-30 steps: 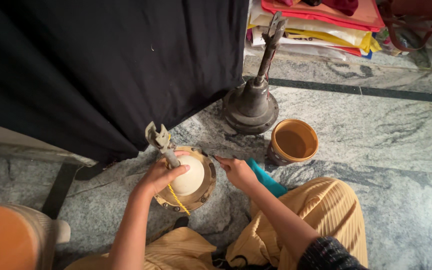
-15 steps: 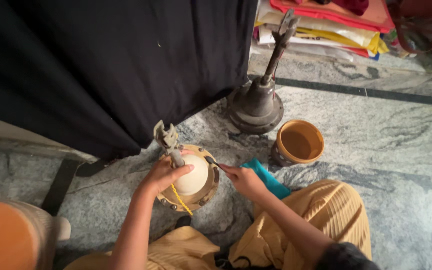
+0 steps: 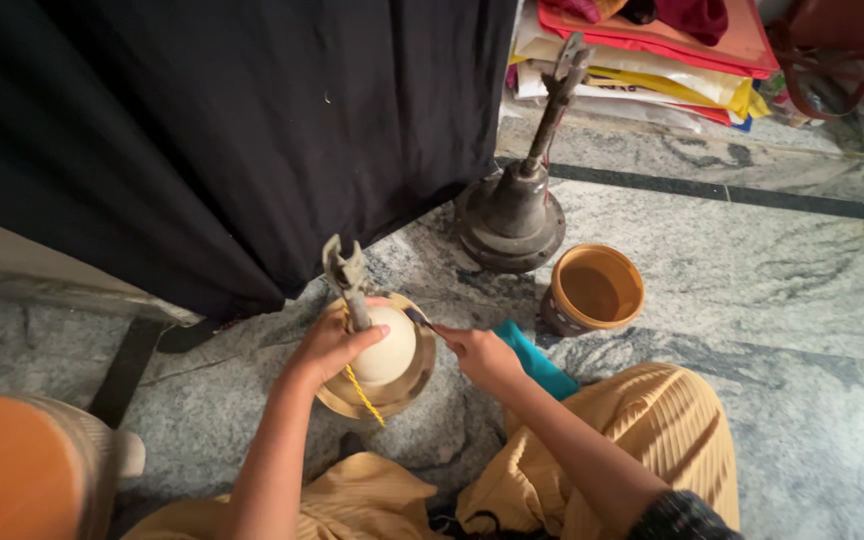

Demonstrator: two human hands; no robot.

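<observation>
Brass bell [image 3: 377, 350] sat on the stone floor [image 3: 752, 300] at 6 o'clock of the frame, dome smeared with whitish paste, yellow thread dangling. Left hand [image 3: 327, 350] clasped its dome; right hand [image 3: 482, 355] pinched a thin tool [image 3: 418, 320], tip hard to make out.

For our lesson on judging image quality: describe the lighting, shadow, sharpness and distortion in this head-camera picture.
Head view: soft daylight falls on the stone floor; the black cloth is so dark that its folds barely show. The left hand and right hand at the bell-shaped object are fairly sharp. The orange thing at the lower left corner looks soft. The wide lens bends the edges slightly.
</observation>
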